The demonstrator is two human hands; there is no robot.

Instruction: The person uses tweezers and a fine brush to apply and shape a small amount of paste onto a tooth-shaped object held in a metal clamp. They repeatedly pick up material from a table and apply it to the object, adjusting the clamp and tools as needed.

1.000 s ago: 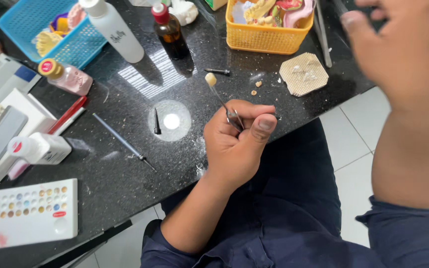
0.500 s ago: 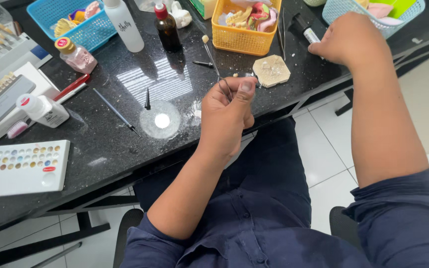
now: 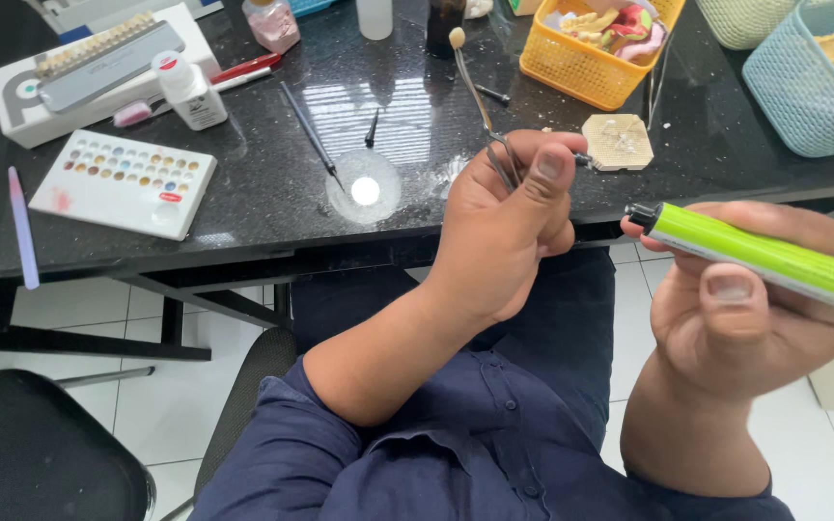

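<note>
Tabletop behind; green lighter (image 3: 764, 259) newly in right hand (image 3: 740, 323)

Between your left hand (image 3: 504, 232) and right hand (image 3: 745, 309) you have open air above your lap. Ahead, the glass dish (image 3: 364, 188), black probe (image 3: 309, 135), plaster cast (image 3: 618, 141) and yellow basket (image 3: 591, 63) crowd the black worktop (image 3: 263, 207).
</note>
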